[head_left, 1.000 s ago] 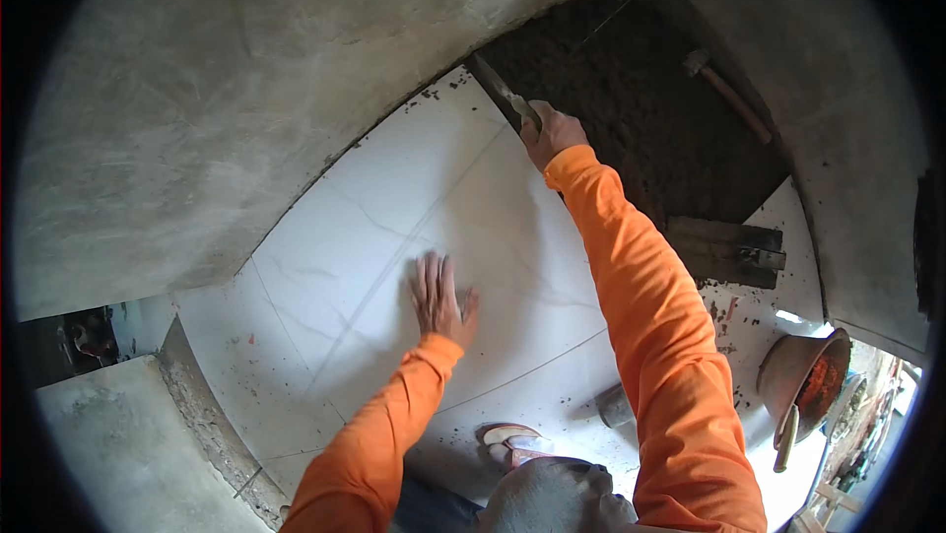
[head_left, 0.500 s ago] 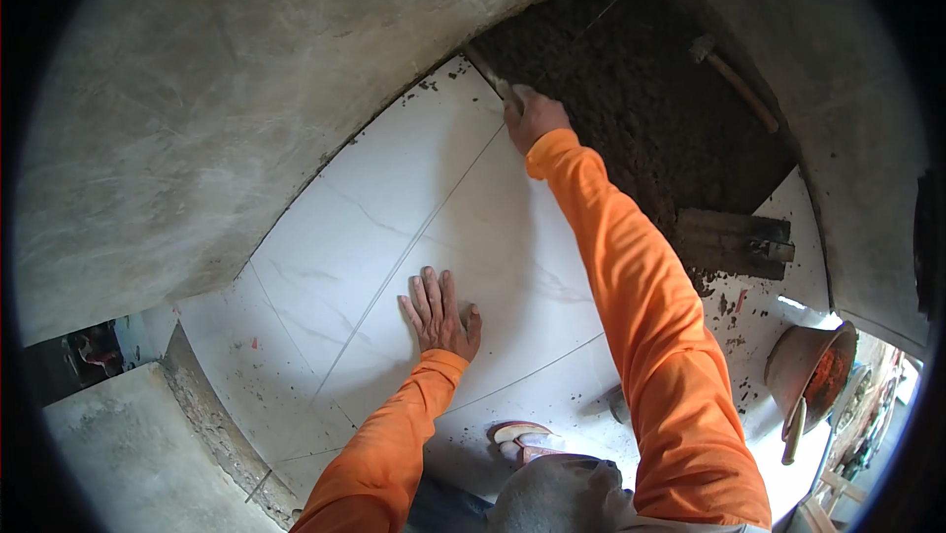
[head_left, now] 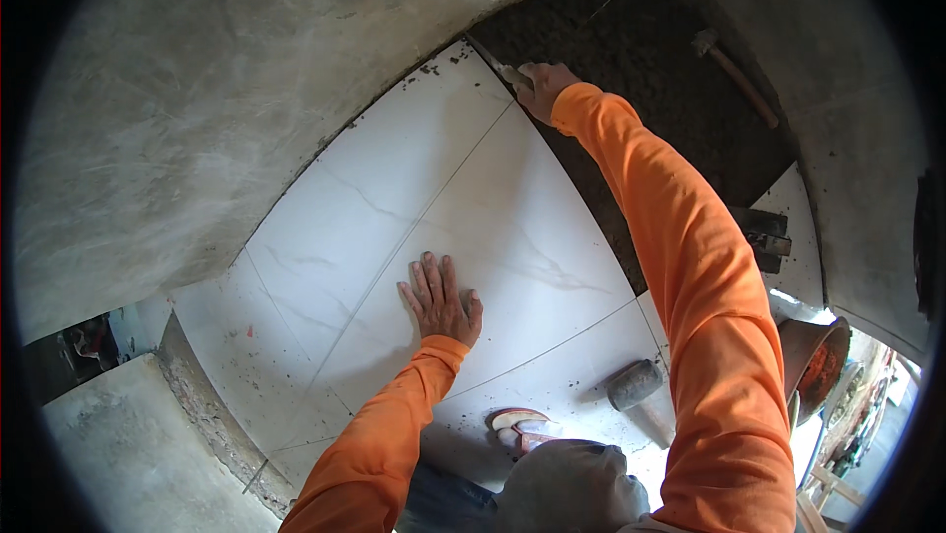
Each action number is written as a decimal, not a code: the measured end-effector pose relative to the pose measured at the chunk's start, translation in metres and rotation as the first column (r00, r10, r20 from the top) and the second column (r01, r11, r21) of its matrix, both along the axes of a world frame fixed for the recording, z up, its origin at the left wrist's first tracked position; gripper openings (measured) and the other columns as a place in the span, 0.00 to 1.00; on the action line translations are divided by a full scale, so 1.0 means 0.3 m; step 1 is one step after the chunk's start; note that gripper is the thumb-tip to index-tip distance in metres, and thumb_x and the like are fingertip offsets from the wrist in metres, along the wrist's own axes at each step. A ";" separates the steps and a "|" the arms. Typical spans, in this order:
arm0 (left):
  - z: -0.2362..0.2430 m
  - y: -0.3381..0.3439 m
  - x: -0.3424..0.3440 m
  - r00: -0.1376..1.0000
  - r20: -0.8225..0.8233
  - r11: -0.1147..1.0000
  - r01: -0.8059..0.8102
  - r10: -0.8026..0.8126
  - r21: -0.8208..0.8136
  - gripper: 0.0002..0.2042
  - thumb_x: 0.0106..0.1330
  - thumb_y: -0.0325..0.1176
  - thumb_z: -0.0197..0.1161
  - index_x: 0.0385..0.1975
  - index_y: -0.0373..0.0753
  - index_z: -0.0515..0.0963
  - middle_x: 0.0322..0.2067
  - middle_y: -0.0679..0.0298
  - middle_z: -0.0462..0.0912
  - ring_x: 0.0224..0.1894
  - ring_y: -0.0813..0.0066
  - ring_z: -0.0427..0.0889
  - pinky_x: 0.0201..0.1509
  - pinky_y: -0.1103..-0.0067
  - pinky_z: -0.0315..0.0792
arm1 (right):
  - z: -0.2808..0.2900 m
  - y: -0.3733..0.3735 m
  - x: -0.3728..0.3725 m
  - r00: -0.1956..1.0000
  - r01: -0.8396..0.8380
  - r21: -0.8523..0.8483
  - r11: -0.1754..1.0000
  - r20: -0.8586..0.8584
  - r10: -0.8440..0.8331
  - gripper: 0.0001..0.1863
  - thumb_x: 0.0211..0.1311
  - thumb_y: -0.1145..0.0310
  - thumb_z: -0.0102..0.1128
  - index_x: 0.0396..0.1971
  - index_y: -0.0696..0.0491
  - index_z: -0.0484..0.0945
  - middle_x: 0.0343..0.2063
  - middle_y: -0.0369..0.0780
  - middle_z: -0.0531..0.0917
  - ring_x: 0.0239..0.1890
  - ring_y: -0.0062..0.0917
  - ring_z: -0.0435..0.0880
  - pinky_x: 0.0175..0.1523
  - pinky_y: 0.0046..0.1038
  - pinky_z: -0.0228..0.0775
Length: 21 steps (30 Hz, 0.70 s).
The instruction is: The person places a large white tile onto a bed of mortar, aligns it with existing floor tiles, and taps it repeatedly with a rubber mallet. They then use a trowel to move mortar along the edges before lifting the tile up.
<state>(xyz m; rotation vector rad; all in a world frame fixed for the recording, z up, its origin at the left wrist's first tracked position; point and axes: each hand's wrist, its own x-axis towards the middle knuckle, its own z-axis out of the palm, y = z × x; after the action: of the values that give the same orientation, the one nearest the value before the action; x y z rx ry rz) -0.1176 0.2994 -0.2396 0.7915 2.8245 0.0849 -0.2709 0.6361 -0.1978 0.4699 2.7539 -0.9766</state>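
My left hand [head_left: 441,304] lies flat on a large white marbled floor tile [head_left: 503,237], fingers spread. At the tile's far right edge, my right hand [head_left: 547,90] is closed round a trowel [head_left: 505,70]. The trowel's thin blade points toward the far corner by the wall, along the border between the tile and the dark mortar bed [head_left: 611,50]. My fingers hide most of its handle. Dark crumbs of mortar [head_left: 431,68] are scattered on the tile near that corner.
A hammer [head_left: 737,82] lies on the mortar. A flat float [head_left: 764,237] sits partly behind my right sleeve. Near my knee a mallet [head_left: 636,385] rests on the tiles. An orange-stained bucket [head_left: 813,361] stands at right. Concrete walls [head_left: 197,119] rise on both sides.
My right hand with the trowel has shifted slightly right and farther off, and the right arm has swung right, uncovering the mallet. My left hand stays nearly in place on the tile.
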 end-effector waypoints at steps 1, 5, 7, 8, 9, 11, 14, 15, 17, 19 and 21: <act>-0.001 -0.002 -0.002 1.000 -0.001 1.000 -0.005 0.005 0.005 0.33 0.62 0.46 0.44 0.65 0.33 0.51 0.68 0.49 0.42 0.70 0.50 0.35 0.68 0.53 0.25 | 0.020 -0.011 0.001 0.998 0.021 0.016 1.000 0.062 -0.022 0.21 0.61 0.56 0.47 0.47 0.53 0.74 0.38 0.52 0.80 0.43 0.45 0.79 0.51 0.38 0.71; 0.004 -0.009 -0.002 1.000 0.012 1.000 -0.010 0.009 0.029 0.34 0.61 0.45 0.46 0.64 0.33 0.52 0.68 0.49 0.41 0.70 0.50 0.35 0.68 0.52 0.25 | 0.012 -0.042 0.061 0.978 0.050 0.109 0.993 0.198 -0.071 0.21 0.62 0.53 0.44 0.45 0.53 0.75 0.38 0.51 0.81 0.43 0.45 0.79 0.50 0.38 0.71; 0.015 -0.015 -0.015 0.999 0.025 0.999 -0.029 0.028 0.035 0.34 0.60 0.45 0.47 0.64 0.33 0.52 0.68 0.49 0.41 0.70 0.50 0.35 0.68 0.52 0.25 | 0.101 -0.051 0.088 0.992 0.020 0.116 0.993 0.122 -0.034 0.20 0.62 0.54 0.46 0.43 0.53 0.76 0.36 0.51 0.81 0.41 0.46 0.79 0.48 0.39 0.71; 0.018 -0.021 -0.023 0.999 0.024 0.998 -0.030 0.029 0.051 0.34 0.60 0.44 0.47 0.64 0.33 0.52 0.68 0.49 0.41 0.70 0.50 0.35 0.68 0.52 0.25 | 0.129 -0.057 0.086 0.999 -0.005 0.115 0.993 0.045 0.000 0.18 0.61 0.55 0.47 0.41 0.53 0.77 0.34 0.51 0.81 0.40 0.47 0.79 0.46 0.40 0.71; 0.019 -0.021 -0.014 0.999 0.036 0.998 -0.024 0.021 0.066 0.34 0.60 0.44 0.48 0.64 0.33 0.52 0.68 0.49 0.41 0.70 0.50 0.36 0.68 0.53 0.25 | 0.111 -0.057 0.088 0.999 -0.005 0.114 0.993 0.055 -0.001 0.18 0.61 0.55 0.47 0.41 0.53 0.77 0.34 0.51 0.81 0.40 0.47 0.79 0.46 0.40 0.71; 0.024 -0.005 -0.009 0.999 0.037 0.997 -0.022 0.020 0.077 0.34 0.60 0.44 0.48 0.64 0.33 0.53 0.68 0.49 0.41 0.70 0.50 0.36 0.68 0.53 0.25 | 0.069 -0.052 0.071 0.974 0.223 0.038 0.974 0.013 -0.224 0.19 0.62 0.53 0.46 0.39 0.53 0.76 0.33 0.51 0.81 0.39 0.47 0.79 0.45 0.40 0.71; -0.008 0.009 0.005 0.999 0.049 0.997 0.007 -0.011 0.076 0.34 0.59 0.44 0.49 0.64 0.33 0.53 0.68 0.49 0.41 0.70 0.50 0.36 0.69 0.53 0.25 | 0.059 -0.073 0.039 0.942 0.316 -0.038 0.948 0.135 -0.308 0.20 0.63 0.57 0.41 0.42 0.54 0.77 0.36 0.50 0.81 0.40 0.45 0.81 0.48 0.38 0.72; -0.006 0.001 0.003 1.000 0.027 0.998 0.001 -0.003 0.064 0.34 0.59 0.43 0.49 0.64 0.33 0.53 0.68 0.49 0.41 0.70 0.50 0.36 0.69 0.53 0.25 | 0.122 -0.102 0.022 0.885 0.387 -0.152 0.910 0.337 -0.320 0.19 0.63 0.58 0.41 0.41 0.55 0.77 0.34 0.49 0.82 0.38 0.45 0.82 0.45 0.38 0.74; -0.003 -0.016 0.015 0.999 0.041 0.998 0.000 -0.002 0.065 0.34 0.59 0.43 0.49 0.64 0.34 0.53 0.68 0.49 0.42 0.70 0.50 0.37 0.69 0.53 0.25 | 0.053 -0.110 0.097 0.924 0.286 -0.061 0.956 0.281 -0.259 0.18 0.62 0.59 0.43 0.40 0.55 0.77 0.33 0.50 0.82 0.36 0.45 0.82 0.43 0.37 0.74; 0.009 -0.004 -0.005 1.000 0.021 0.996 -0.012 0.010 0.091 0.34 0.59 0.44 0.49 0.64 0.34 0.53 0.68 0.49 0.42 0.70 0.50 0.37 0.69 0.53 0.25 | 0.093 -0.080 0.138 0.964 0.173 0.052 0.984 0.195 -0.180 0.17 0.62 0.61 0.44 0.40 0.56 0.76 0.33 0.50 0.82 0.35 0.45 0.82 0.42 0.37 0.75; 0.020 0.000 0.001 0.999 0.039 0.998 -0.009 0.006 0.062 0.34 0.59 0.45 0.48 0.65 0.34 0.52 0.68 0.50 0.43 0.70 0.50 0.37 0.69 0.54 0.25 | 0.179 -0.046 0.203 0.957 0.152 0.018 0.988 0.246 -0.152 0.17 0.60 0.61 0.49 0.43 0.55 0.75 0.31 0.53 0.80 0.40 0.47 0.79 0.46 0.37 0.72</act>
<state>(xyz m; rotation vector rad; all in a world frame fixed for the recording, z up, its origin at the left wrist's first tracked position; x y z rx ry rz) -0.1173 0.2995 -0.2335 0.7838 2.8008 0.1877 -0.2102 0.6222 -0.1440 0.7588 2.5233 -0.8847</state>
